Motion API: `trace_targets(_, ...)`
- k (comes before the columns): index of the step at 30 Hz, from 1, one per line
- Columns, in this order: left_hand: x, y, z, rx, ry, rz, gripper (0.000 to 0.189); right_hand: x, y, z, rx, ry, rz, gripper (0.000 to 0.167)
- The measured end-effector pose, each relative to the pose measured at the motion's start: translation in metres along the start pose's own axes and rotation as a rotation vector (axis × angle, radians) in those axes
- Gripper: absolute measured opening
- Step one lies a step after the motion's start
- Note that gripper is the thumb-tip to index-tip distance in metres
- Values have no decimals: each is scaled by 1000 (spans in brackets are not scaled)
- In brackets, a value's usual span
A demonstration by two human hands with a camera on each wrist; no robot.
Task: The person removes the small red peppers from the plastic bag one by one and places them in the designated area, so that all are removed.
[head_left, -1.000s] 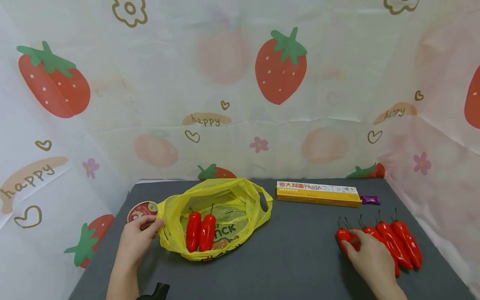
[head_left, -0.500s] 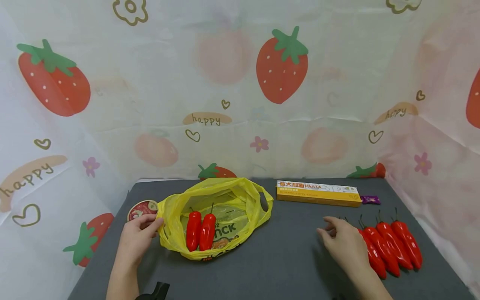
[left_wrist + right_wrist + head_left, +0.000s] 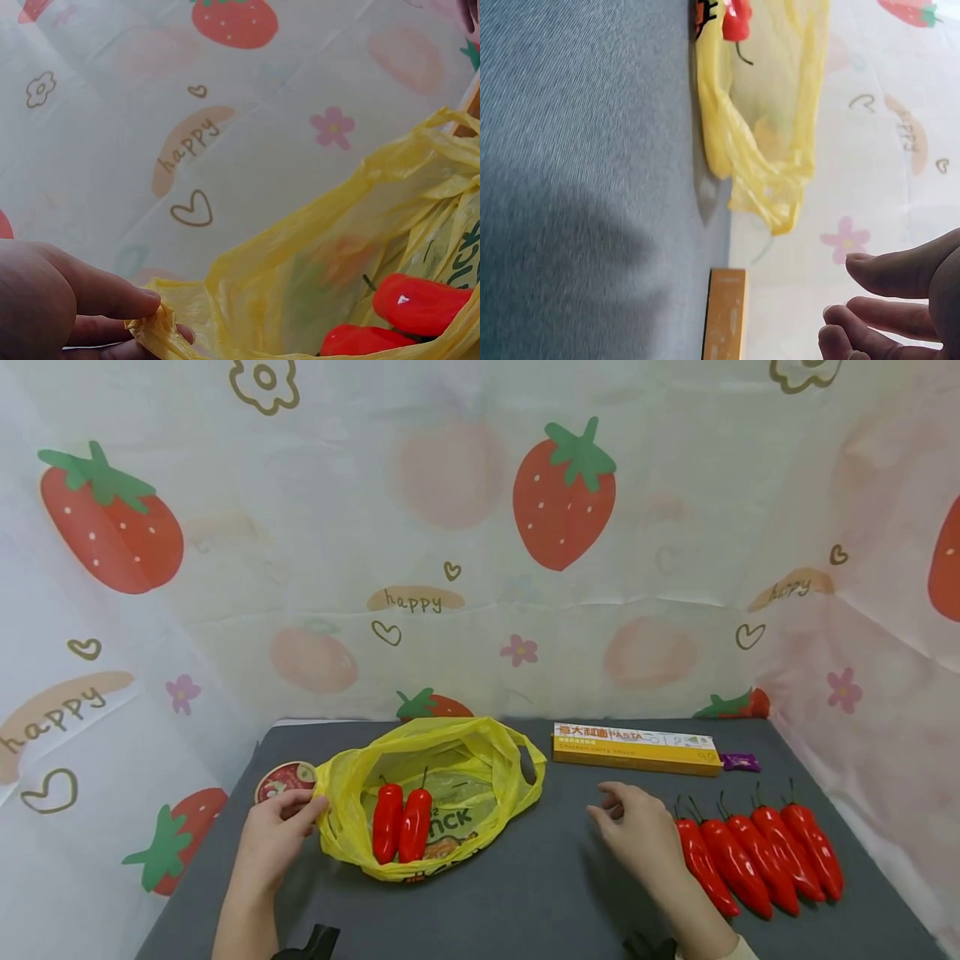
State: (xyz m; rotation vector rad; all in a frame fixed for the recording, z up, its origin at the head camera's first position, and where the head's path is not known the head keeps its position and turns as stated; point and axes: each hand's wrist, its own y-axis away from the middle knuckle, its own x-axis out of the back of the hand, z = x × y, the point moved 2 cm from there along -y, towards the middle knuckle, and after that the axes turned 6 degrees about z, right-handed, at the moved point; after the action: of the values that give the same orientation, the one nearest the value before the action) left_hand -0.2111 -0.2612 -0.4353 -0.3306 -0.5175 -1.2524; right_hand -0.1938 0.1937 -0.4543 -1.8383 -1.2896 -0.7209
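The left hand (image 3: 277, 833) has a narrow grip on the near-left rim of the yellow bag (image 3: 339, 814), thumb and fingers pinching the plastic edge. The bag's mouth spreads toward the person, and two red peppers (image 3: 387, 823) lie side by side inside, stems toward the far wall. The right hand (image 3: 633, 831) hovers over the bench (image 3: 551, 893), its grip part wide, the thumb apart from loosely bent fingers. A broad grey stretch of bench runs between it and the bag's right side, leaving sideways room. On its other flank, just beside the wrist, five red peppers (image 3: 761, 862) form a slanting row, a strip of bench between them and the right edge. Along the far edge, the pasta box (image 3: 636, 750) nearly meets the bag's handle end; a purple packet (image 3: 740, 762) sits at its right end. Behind the left hand is perhaps a round lid (image 3: 285, 779), though partly covered.
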Motion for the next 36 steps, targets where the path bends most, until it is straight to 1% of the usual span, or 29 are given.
trace_targets(8, 0, -1, -2, 8, 4, -4, 50, -17, -1, -19, 37, -27, -2, 40)
trace_targets(16, 1, 0, -3, 5, 4, 5, 48, -27, -2, -38, 84, -77, -3, 38)
trace_targets(20, 2, 0, -2, -1, 10, 13, 46, -34, -6, -47, 101, -123, -13, 38)
trace_targets(24, 2, 1, -3, -1, 9, 19, 46, -43, -11, -55, 123, -209, -53, 36)
trace_targets(28, 2, 1, -3, -2, 12, 25, 46, -50, -15, -66, 126, -313, -112, 34)
trace_targets(32, 2, 0, -2, -9, 16, 29, 46, -56, -22, -79, 132, -356, -174, 36)
trace_targets(36, 2, 0, -1, -13, 17, 27, 46, -62, -30, -91, 117, -388, -235, 39)
